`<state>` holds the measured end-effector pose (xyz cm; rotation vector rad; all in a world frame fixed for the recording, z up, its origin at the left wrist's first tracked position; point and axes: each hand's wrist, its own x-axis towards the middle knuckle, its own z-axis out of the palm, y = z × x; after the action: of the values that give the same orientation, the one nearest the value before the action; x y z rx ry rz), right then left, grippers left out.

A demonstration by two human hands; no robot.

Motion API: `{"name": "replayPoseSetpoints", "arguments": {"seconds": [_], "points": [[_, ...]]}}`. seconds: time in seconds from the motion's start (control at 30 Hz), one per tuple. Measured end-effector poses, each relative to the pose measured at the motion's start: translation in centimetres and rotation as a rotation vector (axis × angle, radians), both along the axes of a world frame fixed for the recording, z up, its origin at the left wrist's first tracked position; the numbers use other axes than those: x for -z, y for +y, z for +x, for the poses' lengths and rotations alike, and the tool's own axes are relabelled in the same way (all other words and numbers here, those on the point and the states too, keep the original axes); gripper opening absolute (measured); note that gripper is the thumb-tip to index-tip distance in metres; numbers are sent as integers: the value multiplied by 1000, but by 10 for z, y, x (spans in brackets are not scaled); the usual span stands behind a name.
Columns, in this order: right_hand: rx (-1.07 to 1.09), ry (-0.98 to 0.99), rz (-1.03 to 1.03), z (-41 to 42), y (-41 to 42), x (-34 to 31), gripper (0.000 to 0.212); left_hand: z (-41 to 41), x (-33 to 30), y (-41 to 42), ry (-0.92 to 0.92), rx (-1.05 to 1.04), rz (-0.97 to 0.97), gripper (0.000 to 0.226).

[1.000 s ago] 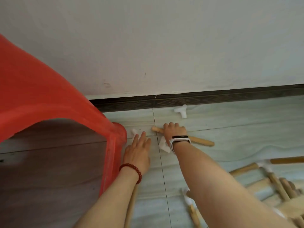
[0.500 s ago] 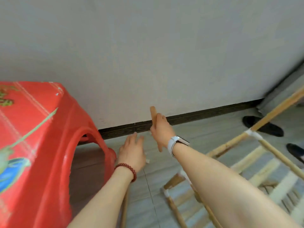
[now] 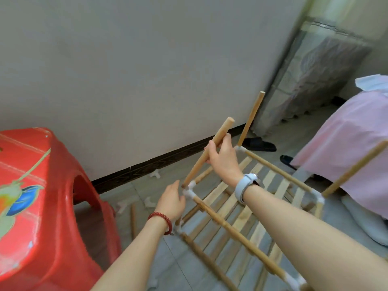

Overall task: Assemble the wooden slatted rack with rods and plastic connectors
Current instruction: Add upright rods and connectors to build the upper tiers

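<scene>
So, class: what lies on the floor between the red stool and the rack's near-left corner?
In the head view, a loose rod and white connectors lie on the floor between the stool and rack.

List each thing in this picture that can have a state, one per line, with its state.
right hand: grips the loose rod
loose rod: tilted, lower end at the corner connector
corner connector: on the rack's near-left corner
left hand: steadies the corner connector
rack: partly assembled
far upright rod: seated in its connector
spare connector: lying on the floor

Tilted wooden rod (image 3: 206, 153) meets the white corner connector (image 3: 189, 191) of the slatted rack (image 3: 241, 219).
</scene>
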<state>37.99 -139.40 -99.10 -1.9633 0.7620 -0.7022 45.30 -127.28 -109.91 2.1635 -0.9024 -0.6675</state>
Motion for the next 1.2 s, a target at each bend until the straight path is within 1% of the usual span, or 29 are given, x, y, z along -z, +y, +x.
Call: {"name": "replayPoseSetpoints", "arguments": {"seconds": [0.07, 0.17, 0.23, 0.33, 0.47, 0.57, 0.63, 0.73, 0.87, 1.03, 1.1, 1.2], "points": [[17, 11, 6, -4, 0, 8, 8, 1, 4, -1, 27, -9, 15, 59], [18, 24, -16, -7, 0, 8, 8, 3, 9, -6, 75, 50, 28, 60], [-15, 55, -34, -9, -1, 8, 5, 1, 14, -11, 98, 80, 11, 56], [-98, 107, -75, -8, 0, 6, 10, -3, 22, -17, 90, 53, -15, 55], [-256, 211, -216, 11, 5, 2, 12, 1, 22, -20, 131, 20, -89, 41], [-296, 234, -249, 20, 7, 4, 9, 8, 23, -21, 192, -12, -134, 32], [-301, 230, -254, 19, 9, 9, 8, 11, 21, -20, 209, -16, -146, 29], [-283, 199, -262, 17, 14, 18, 8, 16, 18, -18, 208, -12, -142, 32], [-284, 204, -255, 23, 15, 20, 9, 19, 22, -16, 196, -6, -121, 37], [-213, 161, -266, 18, 20, 26, 12, 20, 22, -15, 186, 71, -75, 45], [-194, 164, -259, 14, 21, 29, 11, 18, 16, -15, 209, 130, -47, 50], [-194, 175, -178, 9, 23, 22, 9, 9, 5, -10, 288, 179, -18, 58]]}}
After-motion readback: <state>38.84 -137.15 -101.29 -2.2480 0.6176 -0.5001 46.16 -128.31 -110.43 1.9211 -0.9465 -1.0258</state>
